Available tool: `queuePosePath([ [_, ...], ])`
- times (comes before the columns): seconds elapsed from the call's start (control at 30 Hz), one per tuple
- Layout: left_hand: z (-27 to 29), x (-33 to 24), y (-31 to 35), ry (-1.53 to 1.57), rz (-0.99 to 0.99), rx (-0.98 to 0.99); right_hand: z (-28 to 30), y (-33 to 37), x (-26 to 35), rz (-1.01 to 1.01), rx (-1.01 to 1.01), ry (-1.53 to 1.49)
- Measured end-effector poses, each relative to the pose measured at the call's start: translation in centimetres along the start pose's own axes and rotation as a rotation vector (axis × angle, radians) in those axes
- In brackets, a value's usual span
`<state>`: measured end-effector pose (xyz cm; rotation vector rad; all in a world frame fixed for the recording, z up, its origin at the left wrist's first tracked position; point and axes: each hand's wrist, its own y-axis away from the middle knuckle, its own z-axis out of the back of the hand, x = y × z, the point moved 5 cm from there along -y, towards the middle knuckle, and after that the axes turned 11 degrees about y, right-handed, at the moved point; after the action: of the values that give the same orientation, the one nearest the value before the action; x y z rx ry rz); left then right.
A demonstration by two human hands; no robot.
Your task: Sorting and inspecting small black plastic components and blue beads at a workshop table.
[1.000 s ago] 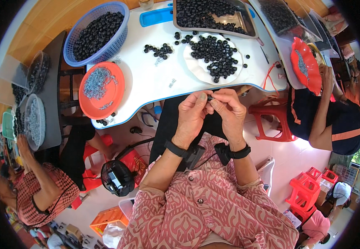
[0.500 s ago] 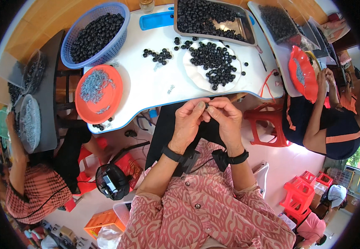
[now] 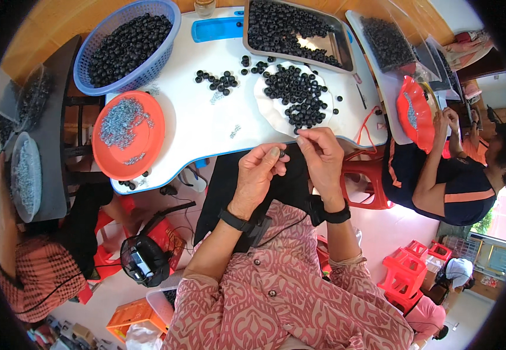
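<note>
Between the thumb and fingers of my left hand (image 3: 259,175), a small round black part (image 3: 282,153) is pinched in front of the table edge. My right hand (image 3: 325,160) reaches to the near rim of a scalloped white plate (image 3: 266,111), its thumb and forefinger closed at a small black piece (image 3: 297,132). Heaped on that plate are many black wheel-like parts (image 3: 299,87) with holes in their middles. An orange-red plate (image 3: 151,143) to the left holds a pile of small grey-blue pieces (image 3: 121,122).
A blue basket (image 3: 165,64) and a metal tray (image 3: 346,49) hold more black parts. Loose parts (image 3: 218,81) lie on the white table (image 3: 200,122). A blue tray (image 3: 215,29) sits at the back. People work at both sides; a black fan (image 3: 142,259) stands lower left.
My hands, together before, have come apart. The right one has moved forward to the white plate's near rim; the left has dropped slightly, still pinching its black part. The whole view has shifted a little.
</note>
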<state>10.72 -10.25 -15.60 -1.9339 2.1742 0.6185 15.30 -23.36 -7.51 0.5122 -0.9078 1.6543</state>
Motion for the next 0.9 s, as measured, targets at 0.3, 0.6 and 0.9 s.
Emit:
queuePosePath([
  [0.3, 0.8, 0.1, 0.0, 0.011, 0.032, -0.016, -0.9, -1.9, -0.6, 0.257, -0.069, 0.459],
  [0.6, 0.9, -0.1, -0.2, -0.034, 0.019, -0.023, -1.6, -4.0, 0.3, 0.330, -0.026, 0.505],
  [0.9, 0.8, -0.3, 0.1, -0.069, 0.004, -0.024, -3.5, -4.8, 0.3, 0.395, 0.142, 0.609],
])
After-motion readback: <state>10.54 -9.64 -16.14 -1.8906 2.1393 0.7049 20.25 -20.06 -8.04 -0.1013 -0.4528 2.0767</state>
